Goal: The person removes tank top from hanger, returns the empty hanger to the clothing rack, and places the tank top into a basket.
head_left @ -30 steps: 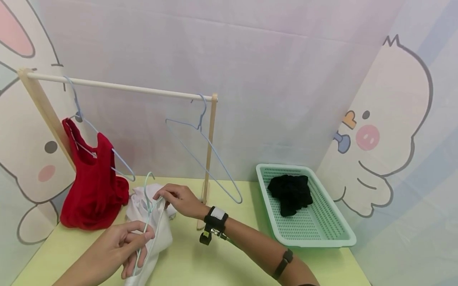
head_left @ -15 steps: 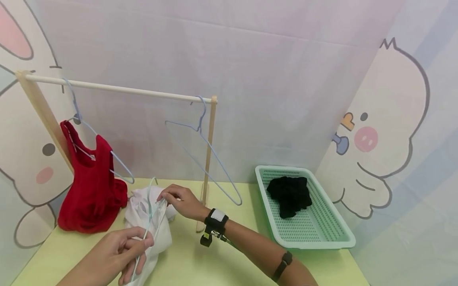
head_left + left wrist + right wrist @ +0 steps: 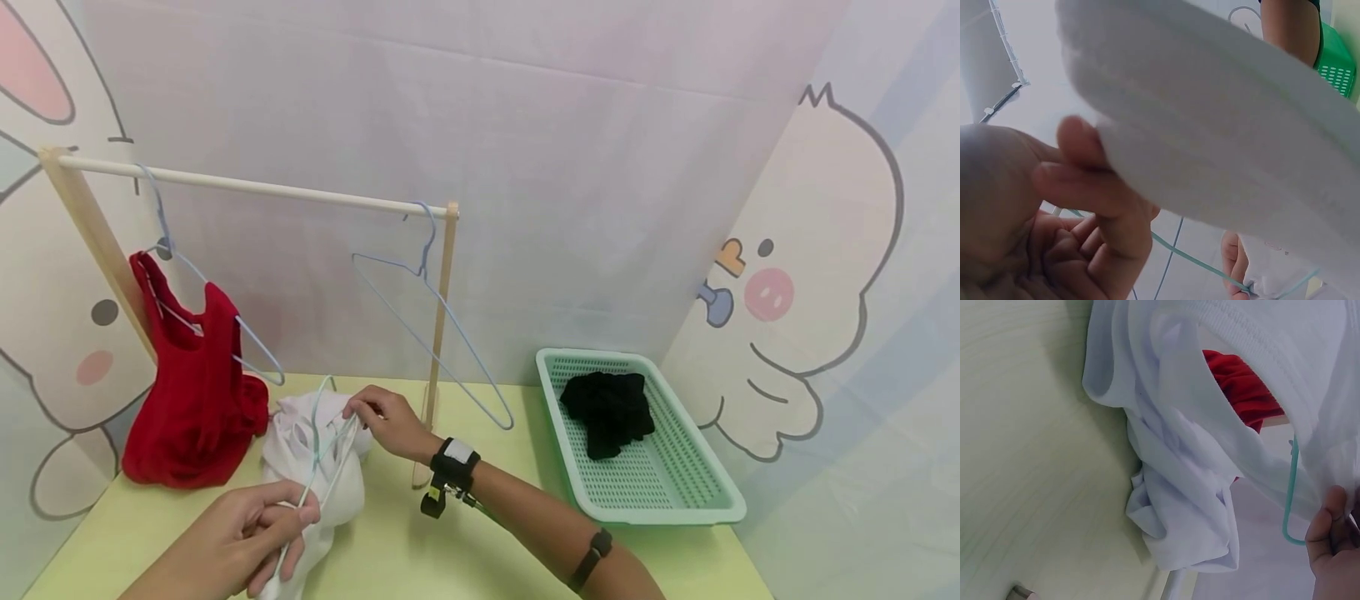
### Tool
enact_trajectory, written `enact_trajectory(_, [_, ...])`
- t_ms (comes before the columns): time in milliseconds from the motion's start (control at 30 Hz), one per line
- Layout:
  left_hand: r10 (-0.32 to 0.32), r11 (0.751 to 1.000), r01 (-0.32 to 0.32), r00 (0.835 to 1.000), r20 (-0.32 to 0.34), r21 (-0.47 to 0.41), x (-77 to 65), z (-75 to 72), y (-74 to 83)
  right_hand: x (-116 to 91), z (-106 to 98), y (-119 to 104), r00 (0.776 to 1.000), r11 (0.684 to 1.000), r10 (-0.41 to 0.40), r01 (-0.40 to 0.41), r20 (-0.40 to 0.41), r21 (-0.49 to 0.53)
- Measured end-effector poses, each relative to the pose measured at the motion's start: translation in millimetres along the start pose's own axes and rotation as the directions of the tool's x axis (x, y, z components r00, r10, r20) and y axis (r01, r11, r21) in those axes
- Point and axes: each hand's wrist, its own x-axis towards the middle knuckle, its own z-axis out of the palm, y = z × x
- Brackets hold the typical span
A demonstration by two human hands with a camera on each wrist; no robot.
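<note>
My left hand grips one side of a mint-green wire clothes hanger in the head view, its hook pointing up. A white top hangs partly over the hanger, and its lower part bunches on the table. At its upper edge, my right hand pinches the cloth near the hanger's far end. The right wrist view shows this pinch, with the garment's ribbed opening stretched beside the fingers. White cloth covers much of the left wrist view, above my curled left fingers.
Behind stands a rack with a white rail. On it hang a red top on a blue hanger at left and a bare blue hanger at right. A green basket holding black cloth sits on the table's right side.
My right hand has shifted slightly right with the pinched cloth. The green hanger's hook has moved a little down and to the right. Both hands keep their hold.
</note>
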Motion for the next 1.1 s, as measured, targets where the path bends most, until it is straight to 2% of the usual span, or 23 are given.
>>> enact_trajectory(100, [-0.031,1.000,0.031,1.000,-0.001,-0.003,0.2,-0.2,1.3,0,-1,2,1.000,1.000,0.000,0.000,-0.013,0.001])
enact_trajectory(233, [-0.021,1.000,0.021,1.000,0.007,-0.014,-0.4,0.0,1.2,-1,-2,7,1.000,1.000,0.013,-0.013,-0.019,0.014])
enact_trajectory(367, [-0.019,1.000,0.019,1.000,0.017,-0.024,-1.1,0.8,1.2,-1,-2,14,0.997,0.996,0.070,-0.067,-0.034,0.064])
enact_trajectory(533, [-0.065,0.998,0.065,0.998,0.018,-0.011,-1.5,3.2,3.3,-1,-4,17,0.988,0.980,0.147,-0.139,-0.044,0.140])
enact_trajectory(700, [-0.080,0.997,0.080,0.997,0.003,0.010,-4.1,3.3,1.3,-2,-4,18,0.979,0.961,0.200,-0.192,-0.025,0.198])
enact_trajectory(1100, [-0.060,0.998,0.060,0.998,0.005,0.009,-6.2,3.1,-0.6,-3,-2,20,0.962,0.948,0.265,-0.247,-0.066,0.198])
